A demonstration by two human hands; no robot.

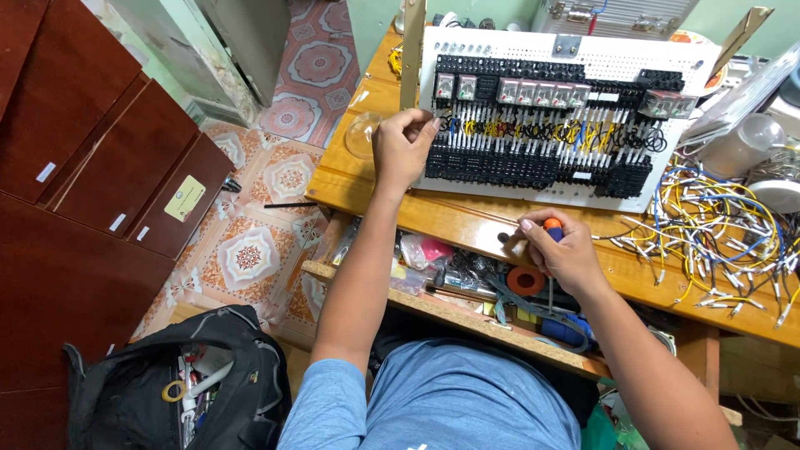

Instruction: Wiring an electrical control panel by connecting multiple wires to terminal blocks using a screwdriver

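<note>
Left hand point(403, 148) pinches at the left edge of the terminal rows on the white relay panel point(550, 117), which leans upright on the wooden bench point(467, 221). Right hand point(560, 250) grips an orange-handled screwdriver point(552, 229), blade downward, over the open drawer point(467, 287). Loose wires point(721, 225) lie to the right.

screwdriver point(551, 242): shaft mostly hidden by right hand point(567, 254) | wire pile point(725, 225): cut off at right edge
</note>
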